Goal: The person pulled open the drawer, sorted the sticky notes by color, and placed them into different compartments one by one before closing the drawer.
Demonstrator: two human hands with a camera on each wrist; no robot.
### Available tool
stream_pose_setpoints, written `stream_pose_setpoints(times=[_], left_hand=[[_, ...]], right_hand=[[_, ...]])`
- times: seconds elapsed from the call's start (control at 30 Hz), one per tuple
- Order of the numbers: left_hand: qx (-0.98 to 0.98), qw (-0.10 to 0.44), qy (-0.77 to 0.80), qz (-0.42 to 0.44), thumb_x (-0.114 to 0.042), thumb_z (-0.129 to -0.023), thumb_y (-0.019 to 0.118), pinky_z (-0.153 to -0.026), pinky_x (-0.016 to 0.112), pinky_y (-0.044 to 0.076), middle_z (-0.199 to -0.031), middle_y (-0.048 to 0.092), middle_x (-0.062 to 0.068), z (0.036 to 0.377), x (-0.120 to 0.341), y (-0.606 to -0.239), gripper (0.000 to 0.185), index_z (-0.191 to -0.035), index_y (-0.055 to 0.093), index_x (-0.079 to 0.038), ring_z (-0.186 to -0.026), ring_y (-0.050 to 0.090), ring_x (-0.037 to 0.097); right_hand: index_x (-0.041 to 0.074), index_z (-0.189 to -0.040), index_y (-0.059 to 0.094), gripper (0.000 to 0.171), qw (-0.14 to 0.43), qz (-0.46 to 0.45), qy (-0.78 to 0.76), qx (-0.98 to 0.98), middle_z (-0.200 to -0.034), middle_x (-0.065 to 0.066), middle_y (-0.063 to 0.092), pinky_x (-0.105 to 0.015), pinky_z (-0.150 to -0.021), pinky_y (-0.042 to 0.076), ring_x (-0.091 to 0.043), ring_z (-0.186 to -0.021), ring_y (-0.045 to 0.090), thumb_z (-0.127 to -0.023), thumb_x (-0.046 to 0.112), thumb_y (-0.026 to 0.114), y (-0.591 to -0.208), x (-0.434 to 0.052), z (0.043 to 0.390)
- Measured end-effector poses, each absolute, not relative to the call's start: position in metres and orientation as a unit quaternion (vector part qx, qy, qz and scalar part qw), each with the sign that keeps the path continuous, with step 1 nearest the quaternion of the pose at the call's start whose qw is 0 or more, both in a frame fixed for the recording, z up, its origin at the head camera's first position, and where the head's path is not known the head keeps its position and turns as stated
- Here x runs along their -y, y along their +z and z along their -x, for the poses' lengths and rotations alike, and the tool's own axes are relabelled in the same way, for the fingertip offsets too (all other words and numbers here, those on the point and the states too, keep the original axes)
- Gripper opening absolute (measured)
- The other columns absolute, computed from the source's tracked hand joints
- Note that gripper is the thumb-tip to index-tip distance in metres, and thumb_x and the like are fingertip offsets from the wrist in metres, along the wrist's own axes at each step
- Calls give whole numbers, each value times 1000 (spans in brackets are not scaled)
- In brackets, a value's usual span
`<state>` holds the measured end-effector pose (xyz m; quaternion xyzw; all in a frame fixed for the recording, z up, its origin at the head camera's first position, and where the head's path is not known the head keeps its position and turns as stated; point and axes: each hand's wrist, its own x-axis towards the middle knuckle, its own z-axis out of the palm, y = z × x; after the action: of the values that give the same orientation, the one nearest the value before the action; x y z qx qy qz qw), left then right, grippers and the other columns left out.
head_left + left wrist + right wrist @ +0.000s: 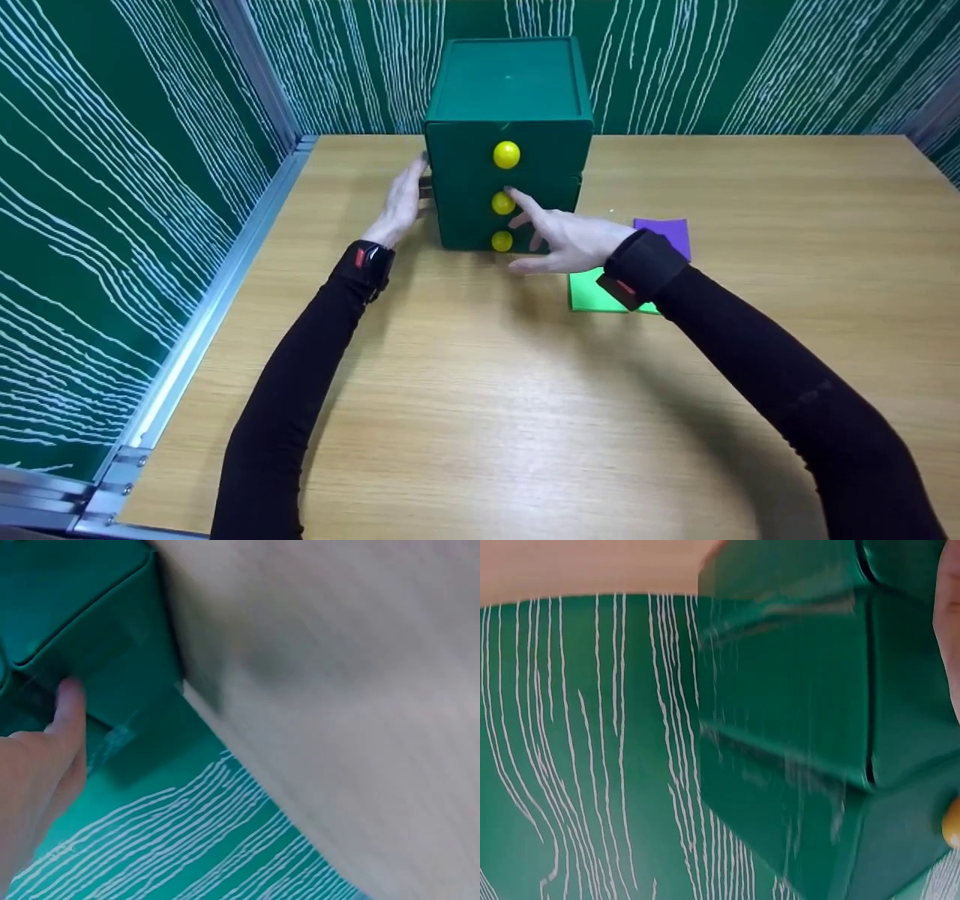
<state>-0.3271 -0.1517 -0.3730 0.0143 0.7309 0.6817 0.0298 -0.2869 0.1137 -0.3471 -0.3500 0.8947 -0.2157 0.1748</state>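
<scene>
A dark green drawer box (465, 176) stands on the table with three yellow knobs in a column down its front. My left hand (401, 199) rests along the box's left side, fingers extended. From the left wrist view, a fingertip of that hand (56, 750) meets the box's side (120, 652). In front of the box, my right hand (574, 238) has its fingers spread, the index fingertip right at the middle knob (502, 203). The top knob (506, 154) and bottom knob (502, 241) are uncovered. Only an edge of my right hand (949, 630) shows in the right wrist view.
A purple square (666, 234) and a bright green square (595, 291) lie right of the box, partly behind my right wrist. Green walls with white streaks (675, 67) rise behind and to the left. A metal rail (225, 281) borders the wooden table (480, 420) at left.
</scene>
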Motion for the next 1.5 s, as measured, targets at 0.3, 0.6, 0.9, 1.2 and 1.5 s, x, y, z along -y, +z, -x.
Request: stream_pose_setpoints(times=[0.3,0.6,0.9,1.2,1.5], left_hand=[[-723,44,690,-22,-34,-109,29,-118,58,35,-150,43,23,328,152,-381,55,-156,32,-6,-138,41,34],[-730,59,681,-19,-36,-108,34,-117,53,38,-139,48,18,327,160,-383,51,-141,47,1,-133,45,28],[-740,74,666,-50,-39,-109,30,-119,50,36,-150,46,19,327,166,-381,56,-152,37,-4,-141,42,31],[-744,86,658,-80,-40,-110,27,-122,51,31,-163,31,15,326,166,-382,59,-159,23,-8,-150,33,30],[-775,46,621,-104,-32,-111,24,-92,28,50,-101,56,3,318,166,-387,53,-156,32,-6,-103,56,13]], right_hand=[[16,-157,4,89,151,381,-282,-867,-154,-12,39,-51,-96,53,-35,-123,57,-96,31,68,-356,-118,289],[16,-157,5,89,144,428,-251,-856,-152,-17,43,-45,-85,56,-34,-120,61,-95,23,68,-356,-124,259],[13,-156,8,93,119,452,-185,-864,-131,-13,59,-26,-65,51,-18,-74,62,-91,32,72,-350,-123,225],[7,-155,7,94,119,458,-205,-857,-142,-15,50,-35,-85,57,-27,-110,63,-91,26,73,-352,-123,210],[14,-158,-7,105,119,465,-234,-845,-143,-11,49,-28,-67,56,-24,-102,66,-90,22,74,-372,-133,199]])
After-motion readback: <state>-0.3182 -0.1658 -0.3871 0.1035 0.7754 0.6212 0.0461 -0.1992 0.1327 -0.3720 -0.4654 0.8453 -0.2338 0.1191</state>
